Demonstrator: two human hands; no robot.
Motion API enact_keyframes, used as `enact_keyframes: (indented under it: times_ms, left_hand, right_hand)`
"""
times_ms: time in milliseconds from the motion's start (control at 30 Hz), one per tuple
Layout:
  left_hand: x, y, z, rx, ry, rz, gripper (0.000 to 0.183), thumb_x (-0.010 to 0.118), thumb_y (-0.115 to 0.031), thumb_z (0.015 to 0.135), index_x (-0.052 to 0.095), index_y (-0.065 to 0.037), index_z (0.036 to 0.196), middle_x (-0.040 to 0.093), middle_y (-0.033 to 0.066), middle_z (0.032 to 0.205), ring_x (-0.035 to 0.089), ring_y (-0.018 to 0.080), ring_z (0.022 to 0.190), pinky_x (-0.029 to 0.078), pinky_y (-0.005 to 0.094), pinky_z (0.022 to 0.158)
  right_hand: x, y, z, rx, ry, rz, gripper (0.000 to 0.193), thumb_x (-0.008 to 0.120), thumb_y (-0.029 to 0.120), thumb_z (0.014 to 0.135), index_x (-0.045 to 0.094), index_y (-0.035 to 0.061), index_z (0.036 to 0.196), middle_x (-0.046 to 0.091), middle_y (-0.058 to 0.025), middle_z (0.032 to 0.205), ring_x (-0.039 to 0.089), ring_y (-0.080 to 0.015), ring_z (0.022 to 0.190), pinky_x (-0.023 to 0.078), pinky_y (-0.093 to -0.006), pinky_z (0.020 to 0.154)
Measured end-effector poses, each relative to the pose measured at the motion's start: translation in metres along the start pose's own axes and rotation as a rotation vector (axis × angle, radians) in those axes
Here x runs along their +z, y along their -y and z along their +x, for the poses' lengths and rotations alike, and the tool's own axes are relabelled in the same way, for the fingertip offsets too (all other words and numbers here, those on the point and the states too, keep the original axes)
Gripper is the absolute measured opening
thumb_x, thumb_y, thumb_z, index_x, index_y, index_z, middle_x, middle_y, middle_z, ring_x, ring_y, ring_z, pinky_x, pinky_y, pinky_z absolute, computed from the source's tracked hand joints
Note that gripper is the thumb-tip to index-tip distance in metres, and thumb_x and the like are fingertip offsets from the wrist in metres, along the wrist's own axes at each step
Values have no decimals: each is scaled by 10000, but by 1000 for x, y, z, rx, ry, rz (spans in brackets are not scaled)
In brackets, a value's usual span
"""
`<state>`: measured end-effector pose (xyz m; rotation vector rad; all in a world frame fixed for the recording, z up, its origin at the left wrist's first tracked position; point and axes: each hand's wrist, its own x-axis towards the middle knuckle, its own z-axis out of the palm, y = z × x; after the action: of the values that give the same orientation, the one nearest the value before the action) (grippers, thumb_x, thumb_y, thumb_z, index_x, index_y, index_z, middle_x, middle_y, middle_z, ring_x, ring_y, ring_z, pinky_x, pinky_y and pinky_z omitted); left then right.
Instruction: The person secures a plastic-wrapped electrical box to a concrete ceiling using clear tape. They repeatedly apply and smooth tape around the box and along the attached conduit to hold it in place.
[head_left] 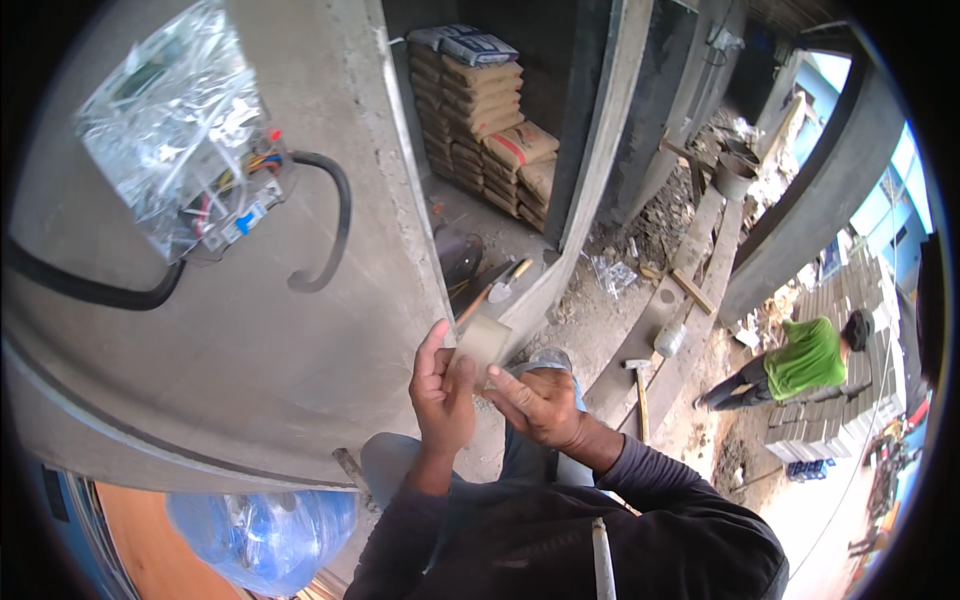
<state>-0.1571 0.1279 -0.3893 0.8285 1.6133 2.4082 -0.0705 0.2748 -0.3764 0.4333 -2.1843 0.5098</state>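
Both of my hands are raised in front of my body at a pale, translucent roll of tape [484, 341]. My left hand [445, 395] holds it from the left, its thumb against the near side and the index finger pointing up. From the right, my right hand [545, 405] pinches its lower edge between thumb and fingers. The tape's underside is hidden by the fingers. To the left, an electrical box wrapped in clear plastic [175, 120] is set in the grey wall, with coloured wires [262, 163] and a black conduit [335, 200] coming out.
Paper sacks [470, 110] are stacked beyond the doorway. A trowel [510, 282] lies by the threshold. A hammer [640, 395] and a plastic jar [670, 340] rest on planks [690, 250] at right. Farther right, a person in a green shirt [805, 360] bends beside stacked tiles [825, 425].
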Motion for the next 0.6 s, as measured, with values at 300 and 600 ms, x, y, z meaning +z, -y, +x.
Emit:
enact_keyframes:
  times_ms: [300,600]
  left_hand:
    - [50,49,3,-301,-86,-465,509,530,-123,1097,344,10,1552,659,97,1186,587,126,1168,444,303,1044]
    - [12,117,-21,-630,106,129,504,653,-110,1028,452,29,1469,608,193,1367,579,226,1280,456,348,1100]
  right_hand:
    - [-6,-9,-56,599,-9,169,424,838,169,849,674,46,1220,657,-124,721,671,-317,599,512,-406,538]
    - [-4,-130,-245,1129,281,-228,190,677,258,977,699,71,1006,702,-211,778,710,-413,708,554,-502,625]
